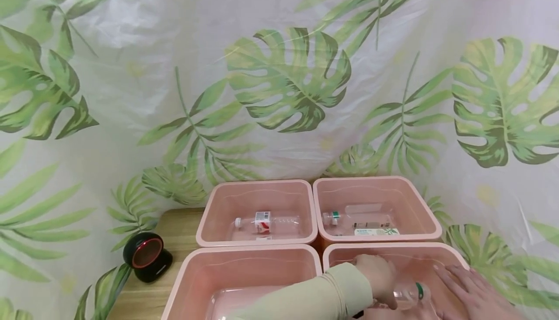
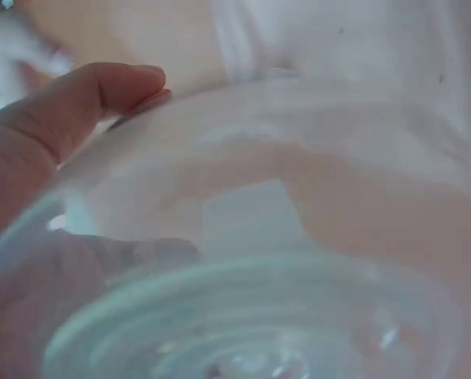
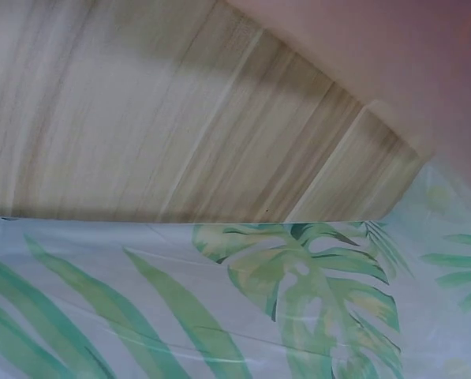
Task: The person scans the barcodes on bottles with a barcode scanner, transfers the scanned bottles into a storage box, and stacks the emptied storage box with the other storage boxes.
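My left hand reaches down into the front right pink bin, its sleeved arm crossing from the left. In the left wrist view, a finger curls along the side of a clear plastic bottle whose ridged base faces the camera. A clear bottle with a green cap band shows just right of that hand, and seems to be the one held. My right hand, fingers extended and spread, rests at this bin's right side. The bin's floor is partly hidden by the arm.
Behind stand two more pink bins: the left one holds a clear bottle with a white-red label, the right one clear bottles. A front left bin and a black round device stand on the wooden table.
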A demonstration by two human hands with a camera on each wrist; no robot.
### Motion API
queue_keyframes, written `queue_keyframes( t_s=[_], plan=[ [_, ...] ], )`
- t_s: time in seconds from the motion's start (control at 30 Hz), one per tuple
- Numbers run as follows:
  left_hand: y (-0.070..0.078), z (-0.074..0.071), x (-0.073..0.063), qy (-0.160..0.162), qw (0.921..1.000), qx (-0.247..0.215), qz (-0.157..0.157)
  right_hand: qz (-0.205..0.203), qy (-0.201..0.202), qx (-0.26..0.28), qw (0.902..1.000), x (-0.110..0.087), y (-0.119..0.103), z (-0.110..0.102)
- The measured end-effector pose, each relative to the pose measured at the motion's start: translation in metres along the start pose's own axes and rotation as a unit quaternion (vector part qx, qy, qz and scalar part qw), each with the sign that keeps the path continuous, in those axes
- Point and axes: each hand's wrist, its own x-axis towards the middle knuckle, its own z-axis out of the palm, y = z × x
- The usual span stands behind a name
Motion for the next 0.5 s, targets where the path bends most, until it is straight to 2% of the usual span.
queue_keyframes(
  t_s=[0.2,0.3,0.4,0.5],
  plan=[
    [-0.034,-0.024,-0.018,0.059,0.9972,-0.034,0.032,-0.019,0.023,0.010,0.9995,-0.002,0.002,0.005],
    [-0.054,-0.041,-0.032,0.099,0.9932,-0.059,0.016,-0.029,0.025,0.024,0.9990,0.002,0.005,0.005],
    [-0.076,-0.056,-0.044,0.145,0.9844,-0.099,0.005,-0.028,0.011,0.032,0.9990,0.005,0.007,0.003],
    [-0.094,-0.066,-0.053,0.188,0.9710,-0.148,-0.003,-0.026,0.002,0.030,0.9992,0.006,0.006,0.001]
  ],
)
